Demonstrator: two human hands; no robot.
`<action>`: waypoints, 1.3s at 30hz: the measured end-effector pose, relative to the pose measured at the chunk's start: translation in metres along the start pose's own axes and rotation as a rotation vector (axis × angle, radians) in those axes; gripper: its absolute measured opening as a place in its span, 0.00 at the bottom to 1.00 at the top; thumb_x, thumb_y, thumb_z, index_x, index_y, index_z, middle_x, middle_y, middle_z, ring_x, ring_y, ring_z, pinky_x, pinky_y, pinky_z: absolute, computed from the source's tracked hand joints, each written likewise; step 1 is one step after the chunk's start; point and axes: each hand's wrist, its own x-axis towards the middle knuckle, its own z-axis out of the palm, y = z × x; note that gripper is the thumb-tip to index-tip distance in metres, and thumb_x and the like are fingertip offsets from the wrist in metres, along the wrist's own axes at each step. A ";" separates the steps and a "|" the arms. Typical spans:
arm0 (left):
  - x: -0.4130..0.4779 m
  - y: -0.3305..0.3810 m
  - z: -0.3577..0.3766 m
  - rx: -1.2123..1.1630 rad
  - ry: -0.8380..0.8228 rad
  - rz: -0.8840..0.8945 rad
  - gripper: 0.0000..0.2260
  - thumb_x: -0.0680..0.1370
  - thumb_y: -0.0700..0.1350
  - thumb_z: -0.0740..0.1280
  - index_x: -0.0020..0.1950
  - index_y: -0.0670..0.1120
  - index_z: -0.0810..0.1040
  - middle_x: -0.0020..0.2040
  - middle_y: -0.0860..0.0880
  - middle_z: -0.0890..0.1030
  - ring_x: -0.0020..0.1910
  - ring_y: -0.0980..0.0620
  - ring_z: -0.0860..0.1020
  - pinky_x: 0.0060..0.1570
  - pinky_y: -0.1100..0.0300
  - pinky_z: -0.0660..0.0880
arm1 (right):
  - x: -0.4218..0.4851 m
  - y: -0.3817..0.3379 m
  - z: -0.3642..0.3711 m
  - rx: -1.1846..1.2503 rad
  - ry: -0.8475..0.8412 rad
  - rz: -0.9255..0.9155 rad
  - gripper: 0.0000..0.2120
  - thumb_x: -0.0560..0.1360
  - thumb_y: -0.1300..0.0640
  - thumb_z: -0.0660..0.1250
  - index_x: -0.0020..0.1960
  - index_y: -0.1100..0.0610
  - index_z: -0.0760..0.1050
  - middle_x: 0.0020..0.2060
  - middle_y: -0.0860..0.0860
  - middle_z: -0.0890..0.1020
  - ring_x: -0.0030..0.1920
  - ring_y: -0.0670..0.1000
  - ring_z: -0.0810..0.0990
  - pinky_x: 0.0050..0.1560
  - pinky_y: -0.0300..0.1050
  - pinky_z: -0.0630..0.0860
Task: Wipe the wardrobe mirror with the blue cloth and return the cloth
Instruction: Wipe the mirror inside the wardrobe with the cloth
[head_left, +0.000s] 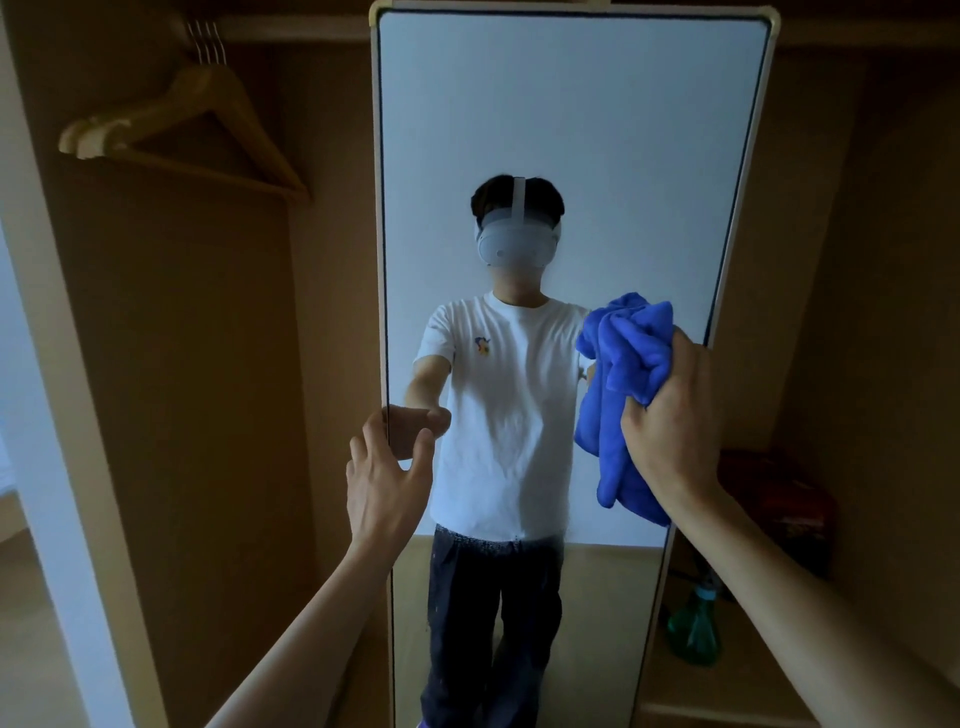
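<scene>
The tall wardrobe mirror (571, 130) stands upright in a pale frame, straight ahead. My right hand (670, 421) grips a bunched blue cloth (623, 374) against the glass near the mirror's right edge, at mid height. Part of the cloth hangs down below my fingers. My left hand (387, 478) reaches to the mirror's left edge with fingers spread; its fingertips lie at the frame. I cannot tell whether they touch it. A person in a white shirt shows as a reflection in the glass.
The mirror sits inside a wooden wardrobe. Several wooden hangers (182, 130) hang on a rail at the upper left. A green spray bottle (693, 629) stands on the wardrobe floor at the lower right, behind my right forearm. A dark red object (779, 504) lies behind it.
</scene>
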 end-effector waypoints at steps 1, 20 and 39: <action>0.000 0.000 -0.001 -0.011 -0.012 0.003 0.25 0.82 0.58 0.61 0.77 0.51 0.61 0.69 0.47 0.70 0.65 0.44 0.73 0.61 0.43 0.75 | -0.001 -0.004 0.008 -0.049 -0.032 -0.015 0.14 0.77 0.53 0.61 0.57 0.61 0.74 0.47 0.55 0.79 0.50 0.49 0.80 0.53 0.55 0.77; 0.014 -0.014 -0.027 -0.298 -0.140 -0.072 0.21 0.85 0.60 0.42 0.57 0.58 0.73 0.53 0.59 0.77 0.56 0.55 0.75 0.53 0.56 0.66 | -0.041 -0.105 0.154 -0.494 -0.163 -0.237 0.27 0.78 0.56 0.66 0.74 0.64 0.65 0.61 0.58 0.76 0.61 0.57 0.77 0.60 0.46 0.77; 0.021 0.006 -0.003 -0.233 0.009 -0.102 0.25 0.84 0.62 0.50 0.75 0.50 0.67 0.69 0.44 0.70 0.66 0.44 0.70 0.63 0.50 0.65 | -0.034 -0.050 0.068 -0.382 -0.064 -0.184 0.23 0.71 0.63 0.77 0.63 0.65 0.74 0.51 0.58 0.80 0.50 0.57 0.80 0.43 0.42 0.74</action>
